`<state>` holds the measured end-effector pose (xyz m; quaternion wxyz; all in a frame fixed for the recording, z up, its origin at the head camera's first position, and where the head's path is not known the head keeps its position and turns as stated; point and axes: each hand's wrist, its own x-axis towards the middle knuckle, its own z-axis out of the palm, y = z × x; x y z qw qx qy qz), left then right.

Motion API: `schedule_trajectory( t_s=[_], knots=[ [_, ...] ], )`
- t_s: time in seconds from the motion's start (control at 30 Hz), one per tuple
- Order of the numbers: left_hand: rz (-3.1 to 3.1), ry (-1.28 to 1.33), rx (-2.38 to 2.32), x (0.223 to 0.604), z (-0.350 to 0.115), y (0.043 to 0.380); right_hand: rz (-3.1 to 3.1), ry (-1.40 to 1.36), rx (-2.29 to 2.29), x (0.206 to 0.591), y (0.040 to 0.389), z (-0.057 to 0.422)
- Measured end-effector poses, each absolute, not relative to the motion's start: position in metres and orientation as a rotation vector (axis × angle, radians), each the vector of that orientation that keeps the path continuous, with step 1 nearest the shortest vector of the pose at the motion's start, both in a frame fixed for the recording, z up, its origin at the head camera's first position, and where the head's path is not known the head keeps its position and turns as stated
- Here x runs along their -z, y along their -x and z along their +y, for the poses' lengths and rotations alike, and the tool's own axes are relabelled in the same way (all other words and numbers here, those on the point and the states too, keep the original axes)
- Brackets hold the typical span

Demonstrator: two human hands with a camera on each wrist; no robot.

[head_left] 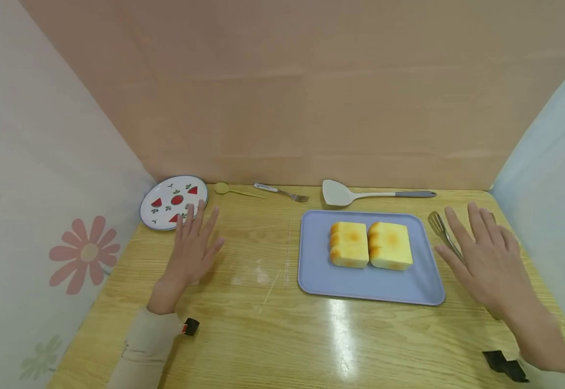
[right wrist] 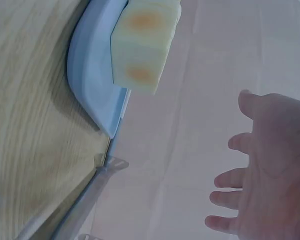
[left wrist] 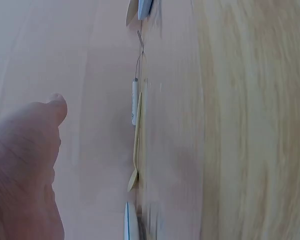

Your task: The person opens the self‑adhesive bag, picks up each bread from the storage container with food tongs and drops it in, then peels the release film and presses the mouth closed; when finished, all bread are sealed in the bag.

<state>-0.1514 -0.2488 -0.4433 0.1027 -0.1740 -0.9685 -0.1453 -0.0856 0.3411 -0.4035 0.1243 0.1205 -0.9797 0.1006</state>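
Note:
My left hand [head_left: 191, 253] is held with spread fingers over the left of the table, its fingertips overlapping the edge of a white plate [head_left: 165, 189] with red fruit patterns. The right hand [head_left: 490, 265], fingers also apart, hovers at the right over a metal whisk [head_left: 439, 224], hiding part of it. Neither hand holds anything. Between them lies a blue tray [head_left: 316, 278] carrying two toast-shaped bread pieces, the left bread [head_left: 350, 245] and the right bread [head_left: 390, 246], side by side. In the right wrist view, the bread [right wrist: 140, 45] sits on the tray [right wrist: 92, 80].
Along the back edge lie a wooden spoon [head_left: 222, 188], a fork [head_left: 287, 193] with a white handle, and a pale spatula [head_left: 339, 193] with a grey handle end. A brown backdrop [head_left: 311, 97] rises behind the table, with flowered side walls left and right.

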Motion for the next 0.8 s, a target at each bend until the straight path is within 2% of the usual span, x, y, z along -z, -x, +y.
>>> schedule_trajectory(
  t_s=[0.8],
  knots=[
    [-2.819, 0.695, 0.808, 0.479, -0.197, 0.146, -2.446, -0.52, -0.484, 0.415, 0.088, 0.266]
  ],
)
